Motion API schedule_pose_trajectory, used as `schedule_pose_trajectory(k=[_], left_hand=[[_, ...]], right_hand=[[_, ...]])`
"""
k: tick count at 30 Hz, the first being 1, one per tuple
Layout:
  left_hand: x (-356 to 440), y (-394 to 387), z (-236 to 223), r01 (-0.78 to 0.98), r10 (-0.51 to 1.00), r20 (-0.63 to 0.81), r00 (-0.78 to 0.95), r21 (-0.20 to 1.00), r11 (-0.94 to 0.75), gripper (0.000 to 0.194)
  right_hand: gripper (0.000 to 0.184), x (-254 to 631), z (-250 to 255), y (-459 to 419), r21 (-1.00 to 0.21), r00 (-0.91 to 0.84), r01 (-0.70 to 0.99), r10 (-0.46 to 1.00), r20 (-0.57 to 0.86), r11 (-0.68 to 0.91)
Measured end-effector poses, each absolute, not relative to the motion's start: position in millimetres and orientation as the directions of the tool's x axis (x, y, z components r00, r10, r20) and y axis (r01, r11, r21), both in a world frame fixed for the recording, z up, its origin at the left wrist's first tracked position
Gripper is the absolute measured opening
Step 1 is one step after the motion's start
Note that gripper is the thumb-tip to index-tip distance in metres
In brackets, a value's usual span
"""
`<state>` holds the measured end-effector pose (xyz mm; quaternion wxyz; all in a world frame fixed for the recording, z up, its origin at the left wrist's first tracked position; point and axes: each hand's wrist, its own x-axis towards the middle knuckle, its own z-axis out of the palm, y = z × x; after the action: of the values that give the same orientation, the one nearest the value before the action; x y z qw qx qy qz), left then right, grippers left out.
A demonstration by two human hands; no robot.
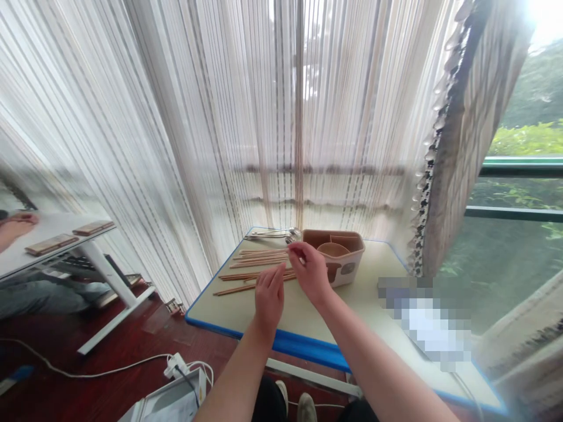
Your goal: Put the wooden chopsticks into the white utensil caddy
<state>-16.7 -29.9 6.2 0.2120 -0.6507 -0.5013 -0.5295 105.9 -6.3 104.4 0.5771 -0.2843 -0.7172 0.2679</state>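
Observation:
My left hand (269, 296) is over the near part of the table, its fingers bent and bunched beside the brown chopsticks (235, 289); whatever lies between them is hidden. My right hand (311, 269) is closed in a pinch at the right ends of the pale chopsticks (259, 257), just in front of the box. Both groups of chopsticks lie roughly sideways across the table's left half. Behind them rest several metal spoons (292, 234), bowls toward the right. A beige and brown utensil box (352, 266) with compartments stands right beside my right hand, which covers part of its front.
The cream table (308, 319) has a blue edge. A blurred-out object (428, 328) lies at its right. Striped curtains (211, 117) hang behind. At left, another person's hand (21, 220) rests at a white table (48, 225). A power strip (176, 364) and cables are below.

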Motion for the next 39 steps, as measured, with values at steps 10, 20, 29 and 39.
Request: schedule_pose_trajectory(k=[10,20,29,39], left_hand=[[-19,-27,9,0.880,0.270,0.934,-0.235,0.322,-0.348,0.037],[-15,-37,71,0.882,0.123,0.942,-0.311,0.335,-0.331,0.029],[1,-17,144,0.802,0.043,0.939,-0.341,0.314,-0.508,0.021],[51,27,176,0.326,0.394,0.782,-0.482,0.578,-0.748,0.022]], right_hand=[[0.020,89,168,6,-0.667,-0.522,-0.082,0.538,0.662,0.741],[0.028,94,138,47,-0.394,-0.827,0.433,0.531,0.185,0.811],[0.020,118,169,47,-0.418,-0.677,0.441,0.600,0.425,0.794],[0.014,190,192,67,-0.645,-0.642,0.321,0.660,0.391,0.694]])
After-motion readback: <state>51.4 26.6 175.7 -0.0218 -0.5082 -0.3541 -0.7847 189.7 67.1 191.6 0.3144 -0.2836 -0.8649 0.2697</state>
